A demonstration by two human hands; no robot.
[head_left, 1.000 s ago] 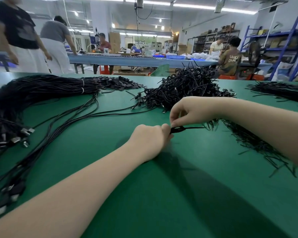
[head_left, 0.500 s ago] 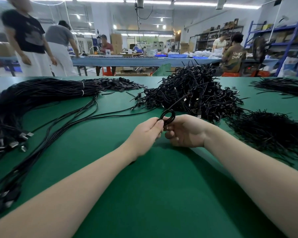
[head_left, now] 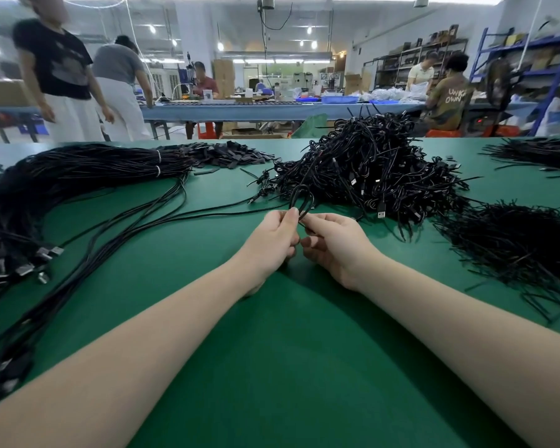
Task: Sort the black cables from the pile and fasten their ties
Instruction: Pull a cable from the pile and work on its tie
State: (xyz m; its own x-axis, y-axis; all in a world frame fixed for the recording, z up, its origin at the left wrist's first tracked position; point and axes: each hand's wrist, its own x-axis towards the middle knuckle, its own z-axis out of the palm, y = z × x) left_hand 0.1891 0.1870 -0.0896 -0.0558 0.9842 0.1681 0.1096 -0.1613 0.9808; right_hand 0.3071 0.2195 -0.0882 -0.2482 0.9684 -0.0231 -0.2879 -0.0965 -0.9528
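Above the table, both hands pinch a cable loop.

Head-worn wide-angle camera looks forward and down across the green table, close above it.

The table was plain dark green, and the cable pile on it was black with silver plug ends. The bundled cables were black, bound by 2 white ties.

near: bare green mat | ahead: cable pile | left: bundled cables
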